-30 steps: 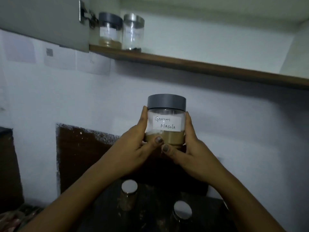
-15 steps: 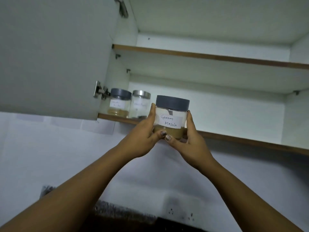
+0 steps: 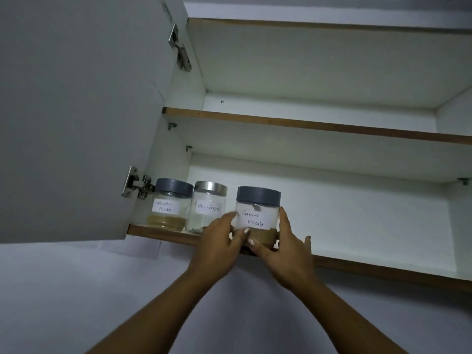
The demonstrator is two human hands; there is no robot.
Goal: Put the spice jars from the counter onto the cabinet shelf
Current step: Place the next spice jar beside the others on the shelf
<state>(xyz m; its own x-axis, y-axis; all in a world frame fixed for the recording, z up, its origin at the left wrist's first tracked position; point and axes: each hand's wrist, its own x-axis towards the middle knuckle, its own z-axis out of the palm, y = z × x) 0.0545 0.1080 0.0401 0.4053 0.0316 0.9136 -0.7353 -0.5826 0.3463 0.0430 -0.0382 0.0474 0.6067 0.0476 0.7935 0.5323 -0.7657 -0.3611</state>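
Note:
A clear jar with a grey lid and a "Garam Masala" label (image 3: pixel 257 213) stands at the front edge of the lowest cabinet shelf (image 3: pixel 357 265). My left hand (image 3: pixel 219 245) holds its left side and my right hand (image 3: pixel 283 247) holds its right side, thumbs against the brown powder at the bottom. To its left on the same shelf stand a steel-lidded "Black Pepper" jar (image 3: pixel 208 206) and a grey-lidded jar of coriander powder (image 3: pixel 170 204).
The open cabinet door (image 3: pixel 76 111) hangs at the left on two metal hinges (image 3: pixel 135 183). A second shelf (image 3: pixel 306 125) runs above. The lowest shelf stretches bare to the right of the jars. The white wall lies below.
Both hands lifted the Garam Masala jar from chest height up to the lowest shelf and set it beside the Black Pepper jar. The view tilted upward; the counter dropped out of sight.

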